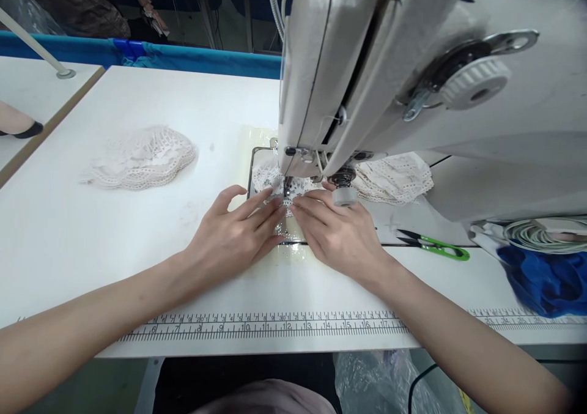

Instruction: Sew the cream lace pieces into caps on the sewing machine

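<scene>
A piece of white lace [265, 174] lies on the sewing machine's bed, under the presser foot [287, 188]. My left hand [233, 233] rests flat on the lace's near left part, fingers stretched toward the needle and thumb apart. From the other side my right hand [342, 233] lays its extended fingers on the lace, close to the foot. Both sets of fingertips nearly meet just in front of the needle. The sewing machine [316, 65] head hides part of the lace and some right fingertips.
White lace pieces [147, 157] lie at the left, with more lace [394, 178] right of the needle. Green-handled thread snips [435, 247], a blue cloth [548, 279] and a coiled cable [545, 233] are at the right. A printed ruler [275, 326] lines the table's front edge.
</scene>
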`<state>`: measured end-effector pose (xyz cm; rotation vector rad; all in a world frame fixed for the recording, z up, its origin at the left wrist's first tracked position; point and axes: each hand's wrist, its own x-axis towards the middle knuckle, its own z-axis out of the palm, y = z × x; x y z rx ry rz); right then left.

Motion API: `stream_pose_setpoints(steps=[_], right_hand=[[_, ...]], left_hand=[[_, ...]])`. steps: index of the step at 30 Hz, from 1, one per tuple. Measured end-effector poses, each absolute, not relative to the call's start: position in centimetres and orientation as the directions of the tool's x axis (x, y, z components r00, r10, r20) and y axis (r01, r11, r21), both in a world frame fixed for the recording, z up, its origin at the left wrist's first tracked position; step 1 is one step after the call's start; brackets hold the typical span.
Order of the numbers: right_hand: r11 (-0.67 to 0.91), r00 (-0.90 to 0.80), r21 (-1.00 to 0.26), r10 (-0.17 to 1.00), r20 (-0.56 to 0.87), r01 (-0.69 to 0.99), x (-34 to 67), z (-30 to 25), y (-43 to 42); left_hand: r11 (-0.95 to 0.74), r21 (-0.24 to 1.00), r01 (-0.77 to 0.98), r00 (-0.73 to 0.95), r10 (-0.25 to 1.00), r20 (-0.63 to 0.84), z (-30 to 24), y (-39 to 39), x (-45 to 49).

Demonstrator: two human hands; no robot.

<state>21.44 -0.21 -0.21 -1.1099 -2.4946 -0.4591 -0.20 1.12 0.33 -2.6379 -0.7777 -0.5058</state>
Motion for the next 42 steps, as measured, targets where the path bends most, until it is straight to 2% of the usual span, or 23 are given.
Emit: stream_pose_setpoints(steps=[10, 15, 42], right_hand=[[0.642, -0.615, 0.098, 0.664, 0.426, 0.761, 21.5, -0.1, -0.1], [0.633, -0.614, 0.11, 0.67, 0.418, 0.766, 21.6, -0.1, 0.1], [0.587, -0.587, 0.126, 0.72, 0.371, 0.8, 21.6, -0.3, 0.5]], left_hand=[[-0.792, -0.2, 0.577, 0.772, 0.449, 0.45, 0.2, 1.6, -0.1], [-0.796, -0.161, 0.583, 0.759, 0.464, 0.456, -0.1, 1.9, -0.1], [-0.781, -0.13, 0.611, 0.729, 0.49, 0.478, -0.6, 2.6, 0.1]])
